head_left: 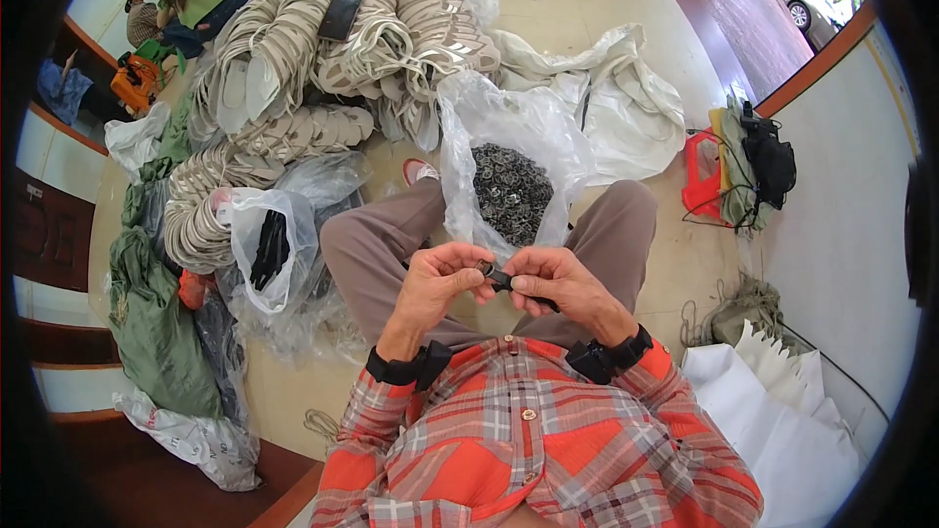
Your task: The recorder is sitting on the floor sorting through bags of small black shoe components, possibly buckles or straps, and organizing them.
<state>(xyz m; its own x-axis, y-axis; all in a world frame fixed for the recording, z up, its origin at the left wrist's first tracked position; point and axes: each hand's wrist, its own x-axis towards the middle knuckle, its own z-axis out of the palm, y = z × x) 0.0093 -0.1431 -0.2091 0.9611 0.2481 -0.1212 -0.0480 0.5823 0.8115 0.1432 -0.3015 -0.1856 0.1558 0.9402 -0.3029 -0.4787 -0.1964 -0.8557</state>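
Note:
In front of my lap, my left hand point(435, 286) pinches a small dark buckle point(484, 267) between thumb and fingertips. A short black strap point(502, 281) meets the buckle, and my right hand point(559, 282) grips it, its end showing below the fingers. Whether the strap is through the buckle is too small to tell. Between my knees stands an open clear plastic bag point(468, 122) with a heap of small dark buckles point(511, 194) inside. By my left knee, a white plastic bag point(305, 264) holds a bundle of black straps point(270, 246).
Bundled beige shoe parts point(264, 34) are piled ahead on the left, with a black phone point(339, 15) on top. A white sack point(636, 127) lies beyond the buckle bag. To the right are a red stool point(698, 171) and white sheets point(748, 406). Several people sit far left.

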